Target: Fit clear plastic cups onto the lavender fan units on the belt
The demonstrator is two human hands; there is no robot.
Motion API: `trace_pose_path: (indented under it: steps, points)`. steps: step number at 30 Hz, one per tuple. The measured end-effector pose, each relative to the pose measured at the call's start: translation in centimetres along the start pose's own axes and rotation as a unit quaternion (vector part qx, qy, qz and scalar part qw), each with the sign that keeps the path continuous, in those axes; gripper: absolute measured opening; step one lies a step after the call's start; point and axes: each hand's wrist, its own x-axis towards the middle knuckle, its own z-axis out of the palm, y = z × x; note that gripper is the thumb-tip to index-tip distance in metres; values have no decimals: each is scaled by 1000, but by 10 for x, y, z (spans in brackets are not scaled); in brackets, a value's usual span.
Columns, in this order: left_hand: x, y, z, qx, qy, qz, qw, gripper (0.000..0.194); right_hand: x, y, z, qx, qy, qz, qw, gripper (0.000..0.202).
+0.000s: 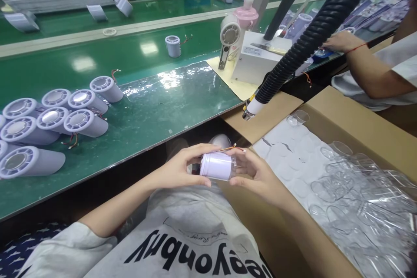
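Note:
Between my two hands lies a lavender cylindrical housing (215, 164), held sideways in front of my shirt. My left hand (182, 167) grips its left end, thumb below and fingers above. My right hand (256, 171) closes around the right end, where a clear plastic edge shows; it looks like a clear plastic cup slid over the housing. Thin red and yellow wires (233, 147) with small white connectors run along the top near my right fingers. On the bench to the left, several similar lavender housings (86, 122) with round vented ends lie grouped.
A black corrugated hose (293, 47) with a metal nozzle hangs just beyond my hands. A cardboard box (368, 117) of clear plastic cups (358, 200) stands at right. One housing (173, 46) sits on the green belt (130, 52). A handheld fan and white device (252, 63) stand beyond. Co-workers' hands (347, 42) work nearby.

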Motion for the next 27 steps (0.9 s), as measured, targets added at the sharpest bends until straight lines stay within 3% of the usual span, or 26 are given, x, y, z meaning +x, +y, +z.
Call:
trace_pose_path:
  steps: [12, 18, 24, 27]
  points:
    - [-2, 3, -1, 31, -7, 14, 999, 77, 4, 6, 3, 124, -8, 88, 988, 42]
    - [-3, 3, 0, 35, -6, 18, 999, 75, 6, 5, 8, 166, -8, 145, 975, 52]
    - [-3, 0, 1, 20, -8, 19, 1000, 77, 7, 3, 16, 217, -11, 194, 957, 59]
    - [-3, -3, 2, 13, -3, 27, 1000, 78, 8, 2, 19, 261, -29, 247, 933, 59]
